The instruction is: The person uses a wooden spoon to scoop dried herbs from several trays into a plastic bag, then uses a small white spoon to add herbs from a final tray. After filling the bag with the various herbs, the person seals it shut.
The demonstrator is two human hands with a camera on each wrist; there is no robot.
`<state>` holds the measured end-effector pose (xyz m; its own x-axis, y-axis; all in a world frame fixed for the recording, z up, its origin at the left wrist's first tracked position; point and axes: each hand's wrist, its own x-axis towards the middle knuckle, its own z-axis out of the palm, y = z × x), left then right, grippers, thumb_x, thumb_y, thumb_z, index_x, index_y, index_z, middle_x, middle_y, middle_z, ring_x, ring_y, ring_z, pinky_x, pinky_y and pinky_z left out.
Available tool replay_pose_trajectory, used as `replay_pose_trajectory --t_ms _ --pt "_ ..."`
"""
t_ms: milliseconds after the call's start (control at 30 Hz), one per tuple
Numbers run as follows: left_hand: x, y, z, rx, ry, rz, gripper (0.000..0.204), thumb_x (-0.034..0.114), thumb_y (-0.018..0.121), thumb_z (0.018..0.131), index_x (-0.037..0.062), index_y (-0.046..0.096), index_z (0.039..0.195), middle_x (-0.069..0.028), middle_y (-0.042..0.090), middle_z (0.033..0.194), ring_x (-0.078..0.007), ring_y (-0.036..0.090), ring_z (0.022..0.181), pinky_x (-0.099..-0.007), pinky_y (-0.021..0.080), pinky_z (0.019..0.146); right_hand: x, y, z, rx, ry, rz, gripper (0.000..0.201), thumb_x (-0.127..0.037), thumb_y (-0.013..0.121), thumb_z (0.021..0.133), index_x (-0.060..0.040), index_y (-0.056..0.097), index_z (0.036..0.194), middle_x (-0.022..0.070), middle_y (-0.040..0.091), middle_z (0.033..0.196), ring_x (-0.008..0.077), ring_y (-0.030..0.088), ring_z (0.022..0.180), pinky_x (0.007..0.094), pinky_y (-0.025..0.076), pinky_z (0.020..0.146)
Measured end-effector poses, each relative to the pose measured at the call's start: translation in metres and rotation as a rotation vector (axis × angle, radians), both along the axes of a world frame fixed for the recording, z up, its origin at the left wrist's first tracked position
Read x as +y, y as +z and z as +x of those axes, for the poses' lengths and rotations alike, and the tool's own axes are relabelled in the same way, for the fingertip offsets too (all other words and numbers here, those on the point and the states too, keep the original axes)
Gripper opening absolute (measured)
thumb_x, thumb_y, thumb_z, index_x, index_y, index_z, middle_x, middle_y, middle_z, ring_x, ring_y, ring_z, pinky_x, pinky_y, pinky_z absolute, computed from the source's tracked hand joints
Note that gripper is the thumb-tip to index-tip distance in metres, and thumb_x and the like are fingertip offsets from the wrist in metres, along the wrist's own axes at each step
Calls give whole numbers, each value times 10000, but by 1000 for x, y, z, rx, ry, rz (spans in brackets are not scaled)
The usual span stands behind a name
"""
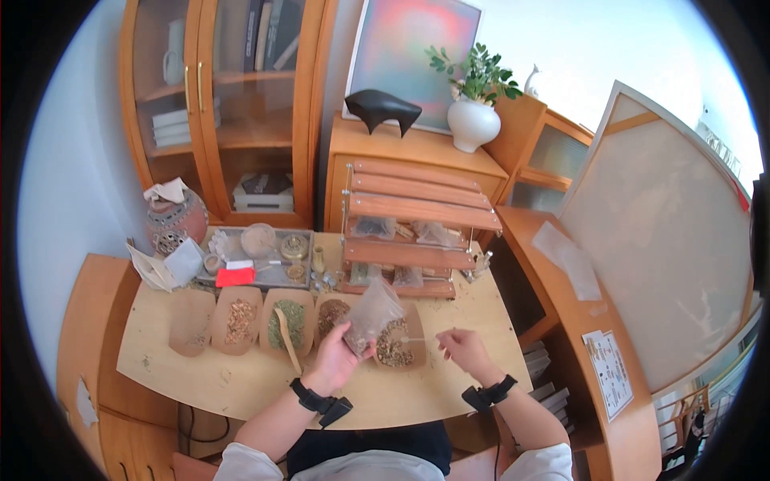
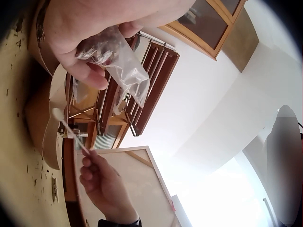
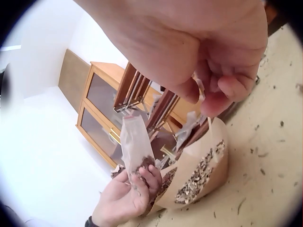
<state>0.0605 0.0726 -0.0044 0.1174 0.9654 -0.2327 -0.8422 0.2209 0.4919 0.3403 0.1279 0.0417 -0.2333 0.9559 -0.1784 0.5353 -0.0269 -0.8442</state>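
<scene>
My left hand (image 1: pixel 335 362) grips a clear plastic bag (image 1: pixel 377 307) low down, its mouth tilted up and to the right; brown dried bits show in its lower end. Between thumb and fingers, my right hand (image 1: pixel 468 353) pinches the thin handle of a small pale spoon (image 2: pixel 71 130). The spoon's bowl points left, over the rightmost paper tray (image 3: pixel 220 142), which holds mixed dried chips (image 3: pixel 201 177). Just left of it, partly behind the left hand, sits a tray of dark brown bits (image 1: pixel 331 314).
Further left stand trays of green dried leaves (image 1: pixel 293 322), with a wooden scoop (image 1: pixel 287 341) lying across, and reddish chips (image 1: pixel 240 322). Behind are a tiered wooden rack (image 1: pixel 417 210) with plastic bags and a grey tray (image 1: pixel 301 276) of small vessels. A canvas (image 1: pixel 666 200) leans at right.
</scene>
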Motion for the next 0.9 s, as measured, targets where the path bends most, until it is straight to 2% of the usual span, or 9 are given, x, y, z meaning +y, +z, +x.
replay_pose_trajectory --t_ms 100,200,300,400,500,600,733,833,900 --pt "-4 3 6 18 0 50 351 257 464 1022 17 498 1276 -143 643 1127 -263 663 970 -437 570 847 -1 -22 0 29 47 89 331 -241 651 935 27 663 1130 107 685 911 177 668 768 292 531 705" --pt "-16 19 11 32 41 63 349 239 468 1021 15 495 1286 -150 635 1155 -270 660 995 -443 564 868 1 -29 9 -216 126 534 400 -273 687 912 11 639 1189 169 654 1095 259 664 942 339 528 833" --pt "-26 17 16 30 86 38 357 219 506 1011 20 493 1306 -121 620 1216 -257 619 1103 -446 517 960 -7 -15 7 -235 113 664 433 -285 708 895 2 631 1210 209 611 1180 313 631 1041 362 511 897" --pt "-38 5 23 32 97 39 379 189 558 990 47 493 1334 -88 609 1263 -236 588 1163 -419 478 1014 -27 8 -8 -30 94 618 460 -321 716 892 27 634 1182 205 629 1173 299 637 1042 371 505 914" --pt "-57 13 41 42 117 9 396 123 601 962 65 499 1340 -69 608 1271 -221 591 1159 -405 468 1021 -60 37 -32 303 87 156 414 -299 693 930 35 635 1168 127 664 1101 189 642 992 315 509 883" --pt "-79 11 53 75 79 87 387 112 604 960 63 505 1331 -62 610 1267 -215 592 1155 -401 469 1013 -60 5 -38 616 212 55 355 -248 660 964 49 633 1157 56 678 1005 104 626 913 255 506 840" --pt "-99 -4 50 215 11 108 424 96 652 929 68 493 1321 -78 604 1257 -195 571 1179 -382 452 1017 -79 6 -41 577 177 126 212 -149 598 993 46 665 1044 39 680 923 97 624 857 244 500 791" --pt "-117 1 51 613 274 3 534 113 709 897 61 437 1353 -96 587 1275 -195 534 1227 -369 419 1045 -86 -12 -36 541 211 198 197 -153 605 987 23 683 1027 32 677 890 100 629 837 240 498 766" --pt "-118 2 42 799 321 241 601 129 730 887 56 394 1381 -104 577 1288 -198 510 1254 -367 393 1067 -86 -25 -31 498 280 249 182 -150 611 979 4 694 1029 39 680 896 114 637 827 244 501 744"
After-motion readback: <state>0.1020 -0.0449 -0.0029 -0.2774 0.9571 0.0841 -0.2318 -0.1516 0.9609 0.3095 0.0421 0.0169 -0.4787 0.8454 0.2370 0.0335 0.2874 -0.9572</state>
